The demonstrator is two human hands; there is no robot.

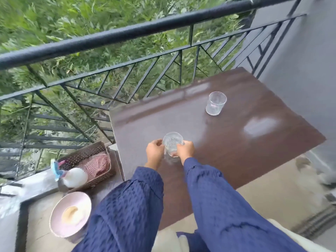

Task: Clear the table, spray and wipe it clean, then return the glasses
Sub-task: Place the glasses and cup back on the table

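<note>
A dark brown table (236, 142) stands on a balcony beside the railing. A clear glass (172, 142) is near the table's left front part, upright. My left hand (154, 151) touches its left side and my right hand (185, 150) wraps its right side, so both hold it. A second clear glass (215, 103) stands alone farther back on the table, to the right. Both arms wear blue textured sleeves. A pale glare patch shows on the tabletop at the right.
Left of the table, on the floor ledge, a brown perforated basket (85, 153) holds a white spray bottle (74, 177) with a blue trigger and a pink checked cloth (99, 164). A pink plate (71, 213) lies below it. A black metal railing (127, 31) runs behind; a grey wall (309, 70) is on the right.
</note>
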